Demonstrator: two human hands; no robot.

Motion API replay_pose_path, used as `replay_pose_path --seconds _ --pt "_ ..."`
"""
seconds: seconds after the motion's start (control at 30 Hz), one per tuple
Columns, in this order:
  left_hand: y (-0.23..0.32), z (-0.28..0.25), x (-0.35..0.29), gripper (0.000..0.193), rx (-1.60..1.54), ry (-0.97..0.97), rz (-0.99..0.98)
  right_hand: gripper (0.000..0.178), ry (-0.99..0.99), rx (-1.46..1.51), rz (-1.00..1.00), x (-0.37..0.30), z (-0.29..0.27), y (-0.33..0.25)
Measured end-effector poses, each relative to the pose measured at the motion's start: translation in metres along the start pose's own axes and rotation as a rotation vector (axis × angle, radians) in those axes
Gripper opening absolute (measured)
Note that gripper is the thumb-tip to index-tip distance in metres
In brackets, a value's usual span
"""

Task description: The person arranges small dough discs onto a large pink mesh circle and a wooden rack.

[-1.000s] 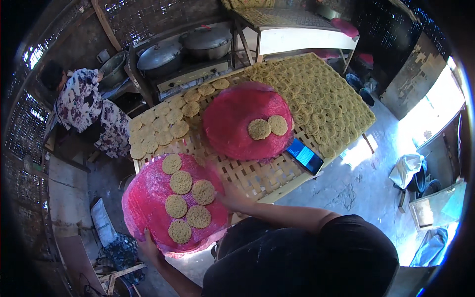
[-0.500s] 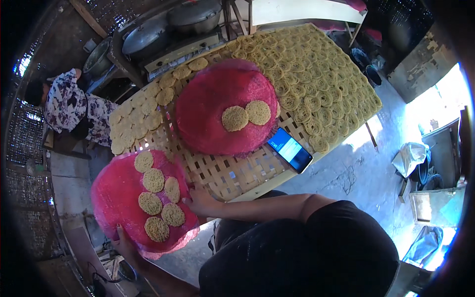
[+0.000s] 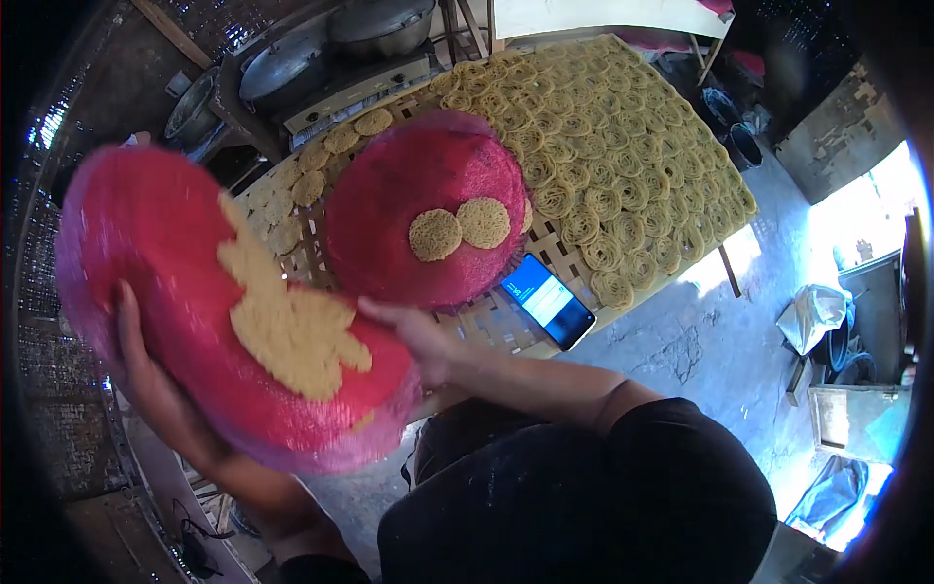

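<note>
- the red tray [image 3: 185, 292] is held up off the rack, tilted, its long axis running from upper left to lower right across the left of the view; it is blurred
- noodle discs [image 3: 287, 326] lie in a clump on its face, bunched toward the lower right end
- the left hand [image 3: 146, 375] is at the tray's left rim, below its middle, fingers curled over the edge and gripping it
- the right hand [image 3: 413, 336] is at the tray's lower right end, fingers partly spread along the rim and touching it; whether the thumb closes under the rim is hidden, so i cannot tell how firm that hold is
- the tray lies between the two hands, and both are equally close to it, one at each end
- a second red tray [image 3: 389, 209] rests on the bamboo rack [image 3: 486, 316] just beyond the right hand, with two discs [image 3: 459, 229] side by side near its right part
- the held tray's upper right edge overlaps the resting tray's left side in the view; whether they touch cannot be told
- a phone [image 3: 548, 300] lies on the rack, just right of the resting tray, near the right hand
- rows of discs [image 3: 603, 165] cover the rack's far right part, and pots [image 3: 336, 44] stand beyond it
</note>
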State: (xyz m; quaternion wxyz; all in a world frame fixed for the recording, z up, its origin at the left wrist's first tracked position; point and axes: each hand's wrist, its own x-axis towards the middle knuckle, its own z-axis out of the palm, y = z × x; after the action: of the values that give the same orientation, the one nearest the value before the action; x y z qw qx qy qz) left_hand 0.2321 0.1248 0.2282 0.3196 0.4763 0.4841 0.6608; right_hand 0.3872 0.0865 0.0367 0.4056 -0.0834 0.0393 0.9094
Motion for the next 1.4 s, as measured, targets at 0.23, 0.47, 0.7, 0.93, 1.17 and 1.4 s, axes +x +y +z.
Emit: replay_pose_path --seconds 0.23,0.47,0.7,0.93,1.17,1.4 --pt "-0.024 0.084 0.013 0.044 -0.118 -0.076 -0.057 0.036 0.157 -0.602 -0.602 -0.08 0.031 -0.174" --pt "-0.191 0.087 -0.022 0.047 -0.157 -0.157 -0.23 0.038 0.312 -1.169 -0.862 -0.091 -0.045 -0.242" --pt "-0.245 0.011 -0.078 0.043 0.028 -0.179 -0.553 0.032 0.794 -1.534 -0.769 -0.13 -0.089 -0.234" --pt "-0.255 -0.107 -0.122 0.035 0.125 0.032 -0.369 0.024 0.803 -1.715 -0.728 -0.166 -0.061 -0.193" --pt "-0.262 -0.123 -0.131 0.028 0.125 0.11 -0.335 0.018 0.528 -1.988 -0.843 -0.084 -0.036 -0.16" --pt "-0.261 -0.14 -0.127 0.023 0.107 0.082 -0.297 0.026 0.65 -2.838 -0.738 -0.017 -0.042 -0.108"
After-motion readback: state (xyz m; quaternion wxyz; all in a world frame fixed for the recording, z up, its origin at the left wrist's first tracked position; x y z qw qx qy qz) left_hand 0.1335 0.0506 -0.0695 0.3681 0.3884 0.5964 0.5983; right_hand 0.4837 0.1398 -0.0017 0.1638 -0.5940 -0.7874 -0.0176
